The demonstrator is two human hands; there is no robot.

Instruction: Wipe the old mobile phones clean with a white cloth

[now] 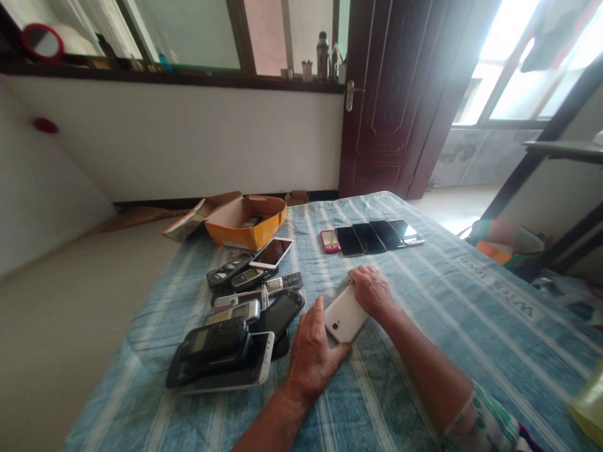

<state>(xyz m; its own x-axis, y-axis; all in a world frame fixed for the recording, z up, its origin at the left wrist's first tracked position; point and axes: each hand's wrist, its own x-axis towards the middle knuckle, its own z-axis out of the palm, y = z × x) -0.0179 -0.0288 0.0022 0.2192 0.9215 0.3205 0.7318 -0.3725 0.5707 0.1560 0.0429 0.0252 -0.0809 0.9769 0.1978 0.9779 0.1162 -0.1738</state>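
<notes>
A white smartphone (pixel 347 319) lies back up, its camera lens towards me, low over the blue striped cloth. My right hand (pixel 372 292) is closed around its far right end. With thumb and fingers on the near left edges, my left hand (pixel 313 351) grips the other end. Left of my hands is a loose pile of old phones: a white-framed phone (pixel 272 253), a silver keypad phone (pixel 284 282), a black phone (pixel 281 312) and several more. Beyond my right hand, a pink phone (pixel 330 241) begins a row with several dark-screened smartphones (pixel 370 238).
An open orange box (pixel 245 233) with something dark inside stands at the far left of the cloth (pixel 424 376). Behind are a white wall, a window ledge (pixel 188 76) with bottles and a brown door (pixel 391 94). A yellowish thing (pixel 588 405) shows at the right edge.
</notes>
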